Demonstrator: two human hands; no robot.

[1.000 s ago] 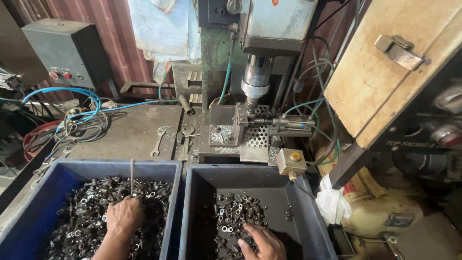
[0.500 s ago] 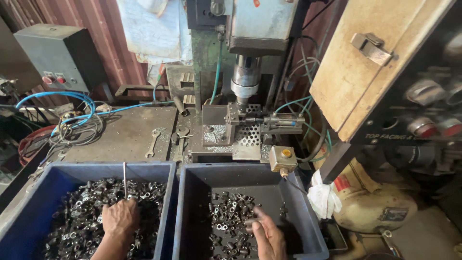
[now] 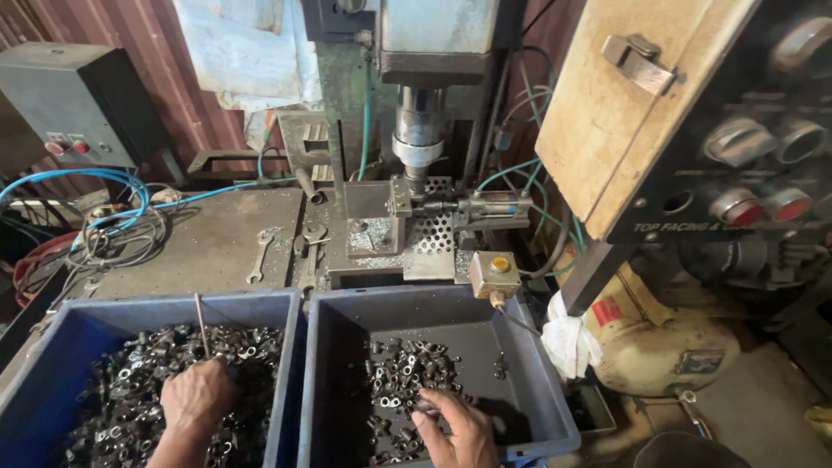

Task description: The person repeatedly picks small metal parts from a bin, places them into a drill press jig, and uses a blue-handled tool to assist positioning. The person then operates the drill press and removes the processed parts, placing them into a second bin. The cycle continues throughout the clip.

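Fingers of the right hand (image 3: pixel 455 429), spread open over loose metal parts (image 3: pixel 403 381) in the bin (image 3: pixel 529 390) below the press (image 3: pixel 416 139), should pinch one piece cleanly; left hand's (image 3: pixel 198 397) grip is hidden.

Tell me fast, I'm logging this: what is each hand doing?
Left hand: knuckles up in the metal parts of the left bin; grip cannot be told.
Right hand: open, fingers spread on parts in the right bin.

I see small dark metal parts (image 3: pixel 130 390), ring-ended and greasy, heaped thick in the left blue bin (image 3: pixel 52 338). A thin metal rod (image 3: pixel 201 325) stands upright among them. A sparser scatter of the same parts (image 3: pixel 403 373) lies in the right blue bin (image 3: pixel 529 364).
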